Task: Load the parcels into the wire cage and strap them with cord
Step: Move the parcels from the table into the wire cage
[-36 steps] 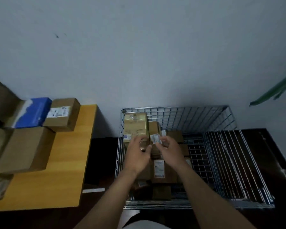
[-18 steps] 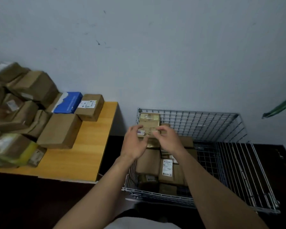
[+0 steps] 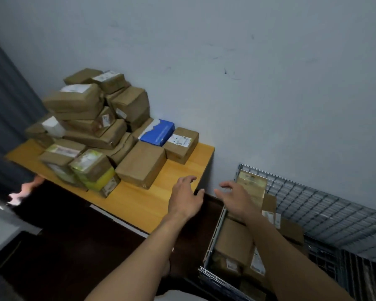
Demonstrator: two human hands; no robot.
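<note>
Over table (image 3: 139, 205) edge, left hand (image 3: 187, 198) empty, fingers spread; right hand (image 3: 237, 198) also empty, over cage (image 3: 323, 205) corner. I judge next parcel (image 3: 141, 164), on table, lies forward-left; left hand nearer.

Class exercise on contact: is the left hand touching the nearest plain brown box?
Apart: the head view shows bare tabletop between left hand and box.
</note>
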